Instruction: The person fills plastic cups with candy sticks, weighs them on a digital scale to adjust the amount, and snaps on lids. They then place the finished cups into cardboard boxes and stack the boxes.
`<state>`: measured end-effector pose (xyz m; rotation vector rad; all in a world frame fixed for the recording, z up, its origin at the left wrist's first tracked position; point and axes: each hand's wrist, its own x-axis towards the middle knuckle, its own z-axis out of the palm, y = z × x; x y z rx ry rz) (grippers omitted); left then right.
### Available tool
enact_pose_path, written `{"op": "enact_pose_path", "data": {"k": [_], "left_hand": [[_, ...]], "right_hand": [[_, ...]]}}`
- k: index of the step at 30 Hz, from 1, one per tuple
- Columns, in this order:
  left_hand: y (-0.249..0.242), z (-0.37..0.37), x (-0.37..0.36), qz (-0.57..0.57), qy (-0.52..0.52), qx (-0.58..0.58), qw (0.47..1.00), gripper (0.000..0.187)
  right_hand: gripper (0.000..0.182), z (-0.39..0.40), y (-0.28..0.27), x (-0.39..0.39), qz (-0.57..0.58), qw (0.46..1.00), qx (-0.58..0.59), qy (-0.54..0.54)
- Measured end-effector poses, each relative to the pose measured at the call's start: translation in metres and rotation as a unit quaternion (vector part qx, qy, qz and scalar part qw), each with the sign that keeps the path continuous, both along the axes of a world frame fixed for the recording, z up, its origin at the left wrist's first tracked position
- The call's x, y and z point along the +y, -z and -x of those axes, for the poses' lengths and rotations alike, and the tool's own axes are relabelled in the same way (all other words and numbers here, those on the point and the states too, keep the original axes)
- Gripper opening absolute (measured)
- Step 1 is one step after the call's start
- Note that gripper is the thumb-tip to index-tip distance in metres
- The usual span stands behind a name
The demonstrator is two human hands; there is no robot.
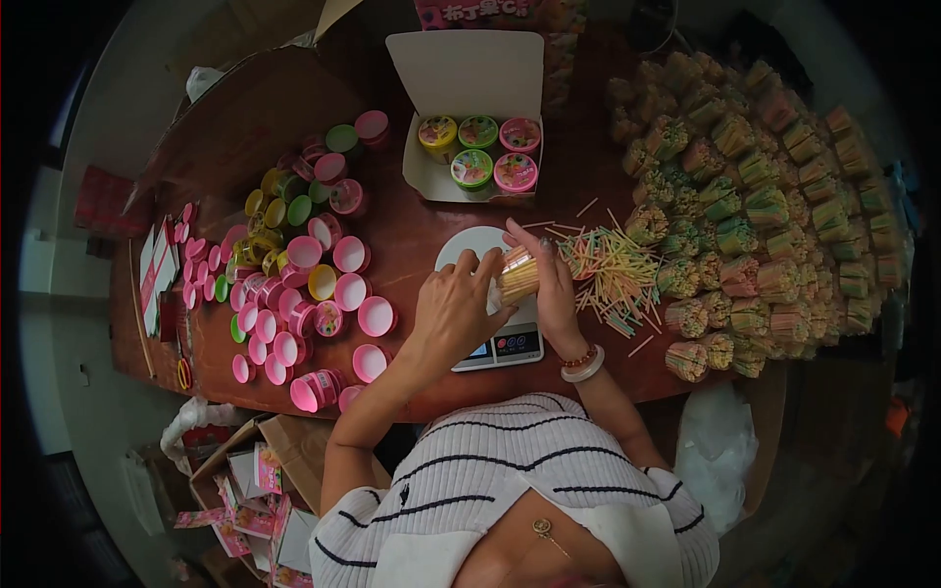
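My left hand (456, 309) and my right hand (556, 299) are closed together around a bundle of thin pastel straws (520, 275). The left fingers press on the near left side of the bundle. The right fingers and palm lie along its right side, with a beaded bracelet on the wrist. What looks like clear wrap shows between the fingers. Beneath the hands is a digital kitchen scale (524, 344) with a round white plate, partly hidden. A loose heap of pastel straws (618, 269) lies just right of my right hand.
Several bundles of straws (784, 206) are stacked on the right. Pink, green and yellow tubs (304, 252) cover the left. An open white box (466, 78) with lidded tubs stands at the back. Scissors (183, 372) lie near the left edge; below is a carton (294, 456) of packaging.
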<state>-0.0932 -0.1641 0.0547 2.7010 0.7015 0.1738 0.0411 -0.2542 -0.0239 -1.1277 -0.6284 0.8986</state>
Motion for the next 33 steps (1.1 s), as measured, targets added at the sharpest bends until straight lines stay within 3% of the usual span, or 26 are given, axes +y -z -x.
{"op": "enact_pose_path", "data": {"k": [4, 8, 10, 16, 23, 25, 28, 31, 33], "left_hand": [[0.014, 0.008, 0.001, 0.056, -0.019, 0.006, 0.998, 0.07], [0.017, 0.015, 0.003, 0.053, -0.051, -0.004, 0.997, 0.07], [0.019, 0.019, 0.005, 0.048, -0.063, -0.002, 0.997, 0.069], [0.047, 0.032, 0.01, 0.035, -0.074, -0.036, 0.996, 0.067], [0.031, 0.049, 0.013, 0.088, -0.088, -0.021, 0.992, 0.071], [0.028, 0.057, 0.016, 0.103, -0.093, -0.026, 0.99, 0.07], [0.023, 0.073, 0.025, 0.144, -0.104, -0.066, 0.982, 0.066], [0.013, 0.092, 0.035, 0.18, -0.131, -0.149, 0.963, 0.051], [0.022, 0.108, 0.047, 0.468, -0.202, -0.291, 0.809, 0.041]], "right_hand": [[0.056, 0.006, -0.002, 0.01, -0.015, 0.987, -0.157, 0.011], [0.05, 0.014, -0.006, 0.017, 0.011, 0.978, -0.209, -0.003], [0.045, 0.019, -0.008, 0.019, 0.045, 0.923, -0.382, 0.02], [0.041, 0.04, -0.015, 0.027, 0.031, 0.882, -0.47, 0.007], [0.048, 0.034, -0.028, 0.027, -0.001, 0.948, -0.318, -0.014], [0.055, 0.024, -0.033, 0.021, -0.005, 0.969, -0.246, 0.025], [0.054, -0.008, -0.036, -0.002, 0.006, 0.956, -0.266, 0.123], [0.05, -0.049, -0.042, -0.04, 0.046, 0.918, -0.34, 0.2], [0.044, -0.079, -0.028, -0.067, 0.18, 0.856, -0.444, 0.195]]}}
